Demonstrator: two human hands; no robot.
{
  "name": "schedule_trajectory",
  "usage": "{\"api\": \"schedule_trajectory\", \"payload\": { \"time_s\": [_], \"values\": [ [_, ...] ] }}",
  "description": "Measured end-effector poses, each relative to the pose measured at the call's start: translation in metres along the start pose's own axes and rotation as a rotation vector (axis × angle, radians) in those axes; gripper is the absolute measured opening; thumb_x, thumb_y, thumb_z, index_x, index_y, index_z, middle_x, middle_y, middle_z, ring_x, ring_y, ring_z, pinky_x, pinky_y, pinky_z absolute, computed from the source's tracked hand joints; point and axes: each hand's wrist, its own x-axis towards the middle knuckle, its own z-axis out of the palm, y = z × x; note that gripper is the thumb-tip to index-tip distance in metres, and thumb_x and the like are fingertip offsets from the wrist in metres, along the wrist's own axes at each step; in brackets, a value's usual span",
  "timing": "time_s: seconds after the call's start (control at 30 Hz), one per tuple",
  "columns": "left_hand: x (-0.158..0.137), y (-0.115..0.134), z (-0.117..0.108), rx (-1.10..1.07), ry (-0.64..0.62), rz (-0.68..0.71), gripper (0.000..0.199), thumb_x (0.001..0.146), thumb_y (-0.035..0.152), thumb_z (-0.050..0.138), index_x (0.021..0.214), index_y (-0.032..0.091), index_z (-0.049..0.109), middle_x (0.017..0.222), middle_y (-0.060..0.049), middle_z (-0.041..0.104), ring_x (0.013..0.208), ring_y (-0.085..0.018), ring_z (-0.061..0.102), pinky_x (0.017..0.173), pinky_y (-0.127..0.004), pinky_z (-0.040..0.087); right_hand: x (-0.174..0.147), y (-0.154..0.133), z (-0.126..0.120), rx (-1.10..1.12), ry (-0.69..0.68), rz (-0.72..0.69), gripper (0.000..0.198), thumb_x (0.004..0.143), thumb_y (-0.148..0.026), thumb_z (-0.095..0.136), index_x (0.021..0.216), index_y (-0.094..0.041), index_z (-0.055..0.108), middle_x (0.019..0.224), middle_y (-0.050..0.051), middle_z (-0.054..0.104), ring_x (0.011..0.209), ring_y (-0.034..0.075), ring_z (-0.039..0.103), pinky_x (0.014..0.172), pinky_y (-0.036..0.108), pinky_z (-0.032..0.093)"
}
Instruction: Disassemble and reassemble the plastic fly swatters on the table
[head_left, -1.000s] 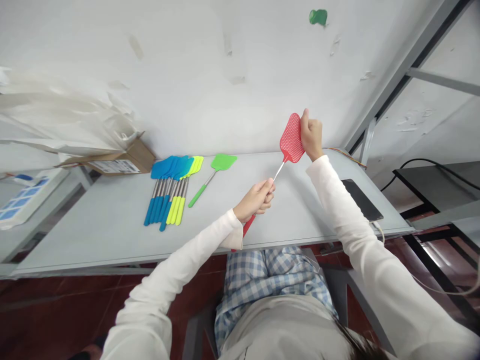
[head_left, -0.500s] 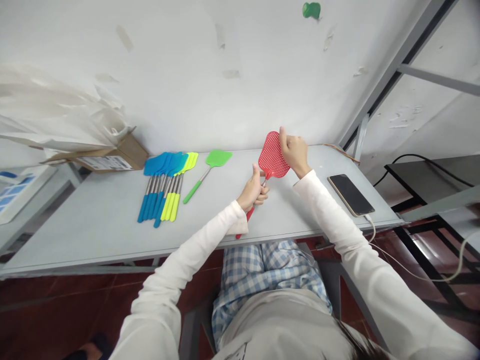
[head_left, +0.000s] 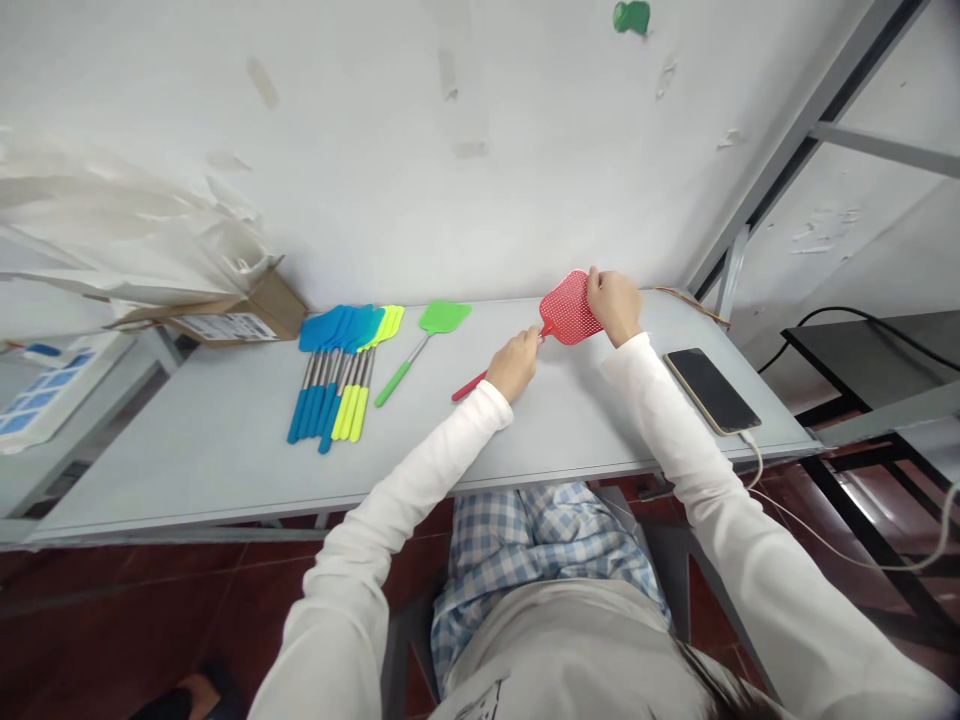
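Between my hands is a red fly swatter (head_left: 570, 308) with a dotted, perforated head. My left hand (head_left: 514, 364) is closed around its metal shaft just below the head, and the red grip sticks out to the left beneath my wrist. At the head's right edge my right hand (head_left: 613, 304) pinches it with thumb and fingers. Left of my hands, a green fly swatter (head_left: 445, 316) lies alone on the table. Farther left lie several blue fly swatters (head_left: 324, 330) in an overlapping row, with several yellow ones (head_left: 391, 322) beside them.
A phone (head_left: 712, 390) with a white cable lies at the right of the grey table (head_left: 187, 450). An opened cardboard box (head_left: 274, 305) stands at the back left, against the white wall (head_left: 450, 200). A dark stool (head_left: 862, 360) is on the right.
The red fly swatter has turned from nearly upright to a flatter slant, its grip swinging left and away from the table's front edge. My left hand has rolled over, its back now facing up.
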Motion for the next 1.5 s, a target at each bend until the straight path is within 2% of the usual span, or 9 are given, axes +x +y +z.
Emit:
{"api": "schedule_trajectory", "payload": {
  "time_s": [0.4, 0.6, 0.73, 0.83, 0.9, 0.97, 1.2, 1.4, 1.5],
  "values": [
    [-0.006, -0.007, 0.020, 0.163, -0.063, 0.103, 0.041, 0.105, 0.032, 0.017, 0.124, 0.016, 0.050, 0.104, -0.012, 0.069, 0.089, -0.024, 0.069, 0.065, -0.030, 0.041, -0.014, -0.021, 0.002, 0.348, 0.010, -0.058, 0.079, 0.088, -0.081, 0.009, 0.076, -0.022, 0.062, 0.063, 0.005, 0.050, 0.059, 0.020, 0.053, 0.056, 0.035, 0.041],
    [-0.009, -0.014, 0.015, 0.129, -0.055, 0.079, 0.040, 0.105, 0.032, 0.019, 0.120, 0.017, 0.053, 0.098, -0.009, 0.071, 0.086, -0.023, 0.068, 0.066, -0.031, 0.041, -0.022, -0.022, 0.006, 0.623, 0.001, -0.061, 0.079, 0.089, -0.079, 0.008, 0.076, -0.024, 0.063, 0.065, 0.007, 0.050, 0.071, 0.024, 0.060, 0.062, 0.038, 0.048],
    [-0.012, -0.016, 0.015, 0.168, -0.036, 0.016, 0.041, 0.104, 0.033, 0.019, 0.122, 0.020, 0.054, 0.104, -0.009, 0.071, 0.089, -0.022, 0.068, 0.066, -0.030, 0.041, -0.023, -0.003, -0.023, 0.466, -0.245, -0.088, 0.056, 0.091, -0.071, 0.036, 0.084, -0.023, 0.065, 0.096, 0.009, 0.065, 0.103, 0.025, 0.061, 0.090, 0.040, 0.050],
    [-0.013, -0.019, 0.020, 0.239, -0.035, 0.000, 0.043, 0.104, 0.032, 0.019, 0.125, 0.021, 0.055, 0.109, -0.010, 0.070, 0.091, -0.023, 0.068, 0.065, -0.031, 0.041, -0.017, 0.018, -0.047, 0.263, -0.621, 0.107, 0.049, 0.081, -0.064, 0.060, 0.107, -0.023, 0.064, 0.132, 0.010, 0.059, 0.118, 0.029, 0.057, 0.096, 0.041, 0.048],
    [-0.013, -0.020, 0.024, 0.265, -0.043, -0.005, 0.044, 0.104, 0.031, 0.019, 0.127, 0.022, 0.055, 0.109, -0.010, 0.069, 0.090, -0.024, 0.069, 0.065, -0.031, 0.041, -0.014, 0.028, -0.056, 0.183, -0.956, 0.239, 0.050, 0.077, -0.063, 0.066, 0.108, -0.023, 0.065, 0.131, 0.012, 0.062, 0.110, 0.030, 0.062, 0.090, 0.041, 0.051],
    [-0.012, -0.019, 0.026, 0.256, -0.058, -0.006, 0.044, 0.103, 0.031, 0.020, 0.127, 0.023, 0.056, 0.109, -0.010, 0.069, 0.090, -0.023, 0.069, 0.066, -0.031, 0.042, -0.013, 0.032, -0.060, 0.208, -1.124, 0.251, 0.045, 0.077, -0.057, 0.070, 0.102, -0.020, 0.068, 0.118, 0.013, 0.069, 0.099, 0.028, 0.066, 0.083, 0.038, 0.053],
    [-0.012, -0.020, 0.023, 0.108, -0.024, -0.030, 0.040, 0.103, 0.031, 0.025, 0.125, 0.023, 0.057, 0.111, -0.008, 0.071, 0.097, -0.023, 0.067, 0.071, -0.030, 0.042, -0.026, 0.030, -0.045, 0.685, -0.840, 0.153, 0.053, 0.069, -0.032, 0.080, 0.115, -0.026, 0.054, 0.071, -0.002, 0.069, 0.066, 0.017, 0.064, 0.059, 0.029, 0.049],
    [-0.011, -0.024, 0.021, 0.009, 0.028, -0.041, 0.038, 0.103, 0.033, 0.028, 0.119, 0.024, 0.060, 0.105, -0.005, 0.073, 0.097, -0.024, 0.068, 0.070, -0.031, 0.041, -0.028, 0.032, -0.038, 0.815, -0.731, 0.121, 0.048, 0.060, -0.036, 0.085, 0.093, -0.026, 0.052, 0.072, -0.003, 0.067, 0.069, 0.018, 0.064, 0.063, 0.030, 0.049],
    [-0.012, -0.019, 0.023, -0.011, 0.005, -0.021, 0.036, 0.103, 0.033, 0.030, 0.118, 0.025, 0.062, 0.103, -0.004, 0.074, 0.094, -0.024, 0.068, 0.069, -0.031, 0.040, -0.032, 0.026, -0.034, 0.733, -0.654, 0.080, 0.039, 0.070, -0.052, 0.076, 0.081, -0.024, 0.051, 0.070, -0.001, 0.061, 0.067, 0.017, 0.059, 0.061, 0.030, 0.045]
  ]
}}
